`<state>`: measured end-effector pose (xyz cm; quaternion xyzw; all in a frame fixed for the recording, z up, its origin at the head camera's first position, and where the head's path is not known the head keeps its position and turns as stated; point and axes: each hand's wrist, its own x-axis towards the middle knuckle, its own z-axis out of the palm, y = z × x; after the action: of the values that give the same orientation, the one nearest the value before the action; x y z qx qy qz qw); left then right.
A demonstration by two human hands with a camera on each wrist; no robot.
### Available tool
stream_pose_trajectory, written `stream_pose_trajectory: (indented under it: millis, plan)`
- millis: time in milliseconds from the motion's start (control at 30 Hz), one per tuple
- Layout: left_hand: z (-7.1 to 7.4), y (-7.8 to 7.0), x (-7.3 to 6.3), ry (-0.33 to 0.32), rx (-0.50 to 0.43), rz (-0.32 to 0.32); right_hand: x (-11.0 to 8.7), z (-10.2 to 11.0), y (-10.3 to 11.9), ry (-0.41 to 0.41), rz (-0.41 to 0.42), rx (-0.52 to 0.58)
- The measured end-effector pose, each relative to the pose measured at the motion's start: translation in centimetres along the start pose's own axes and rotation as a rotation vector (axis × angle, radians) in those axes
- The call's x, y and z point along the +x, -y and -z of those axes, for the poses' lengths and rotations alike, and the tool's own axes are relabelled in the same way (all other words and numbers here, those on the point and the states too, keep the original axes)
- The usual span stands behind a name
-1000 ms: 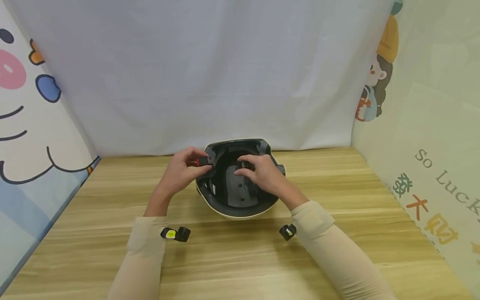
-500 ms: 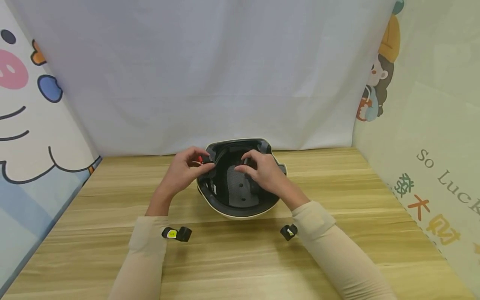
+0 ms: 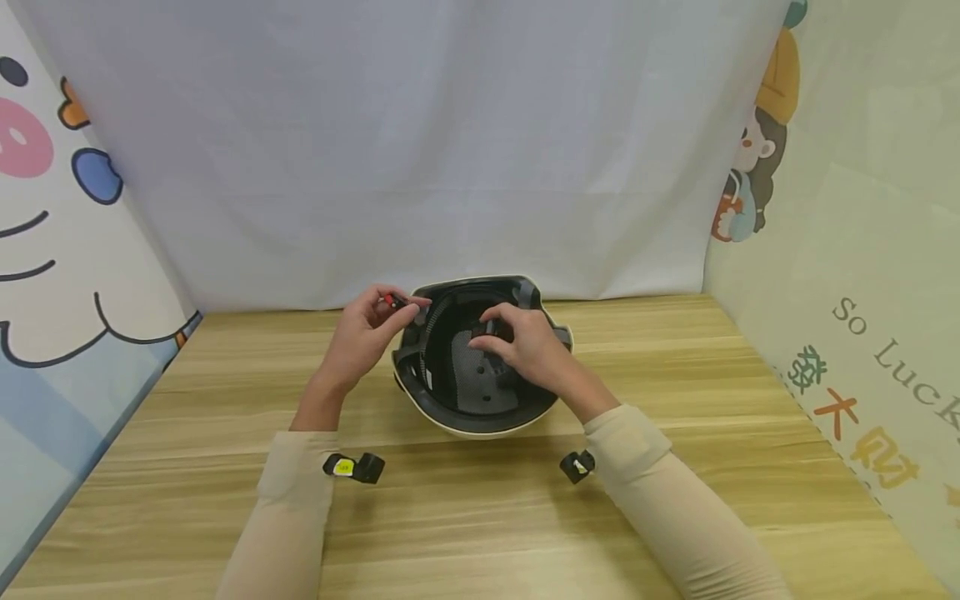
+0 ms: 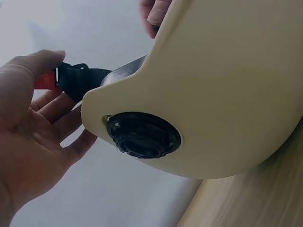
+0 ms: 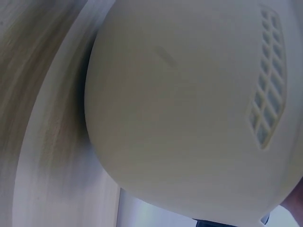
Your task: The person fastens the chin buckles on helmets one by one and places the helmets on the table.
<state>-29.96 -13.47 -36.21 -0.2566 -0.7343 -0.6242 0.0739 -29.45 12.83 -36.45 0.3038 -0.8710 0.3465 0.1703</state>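
"Helmet (image 3: 474,392) first: where is it sitting in the head view?"

"It's lying upside down on the worktop (image 3: 480,533), hollow facing up. The left hand (image 3: 358,337) is holding a red-tabbed buckle end (image 3: 393,301) by the rim, higher and farther left than half a second ago; the right hand (image 3: 528,337) is staying about where it was, over the hollow, pinching a small dark piece (image 3: 483,327) between its fingers."

"What is that changing?"

"The gap between the two pieces is widening, so I'm judging them unjoined right now."

"Left wrist view?"

"The left fingers are clamping the buckle end, and a black strap (image 4: 90,80) is running from it over the edge of the cream shell (image 4: 222,85), above a round black fitting (image 4: 144,135). Right fingertips are showing at the top, their piece mostly hidden."

"Right wrist?"

"The shell's lattice vent (image 5: 271,80) is facing the camera; only a sliver of a hand (image 5: 297,201) is showing, too little for telling its grip."
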Motion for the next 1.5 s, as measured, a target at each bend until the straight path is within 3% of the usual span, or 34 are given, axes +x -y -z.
stream_pose_trajectory:
  millis: [333, 567, 767, 1100, 1300, 1500]
  plan:
    - [-0.1, 0.3, 0.2, -0.099, 0.099, 0.018, -0.2, 0.1, -0.1, -0.012, -0.034, -0.001]
    - [-0.1, 0.1, 0.2, -0.080, 0.215, 0.020, -0.2, 0.1, -0.1, -0.023, -0.018, 0.057]
    - [-0.1, -0.2, 0.2, -0.066, 0.235, 0.022, -0.3, 0.2, -0.3, -0.030, 0.037, 0.079]
    - [-0.3, -0.3, 0.1, -0.051, 0.258, 0.021, -0.5, 0.7, -0.7, 0.004, -0.041, 0.310]
    - [-0.4, -0.2, 0.1, -0.025, 0.250, 0.009, -0.7, 1.0, -0.4, -0.035, -0.070, 0.465]
    - [-0.5, -0.1, 0.0, -0.003, 0.238, 0.010, -0.6, 1.0, -0.5, -0.079, -0.047, 0.592]
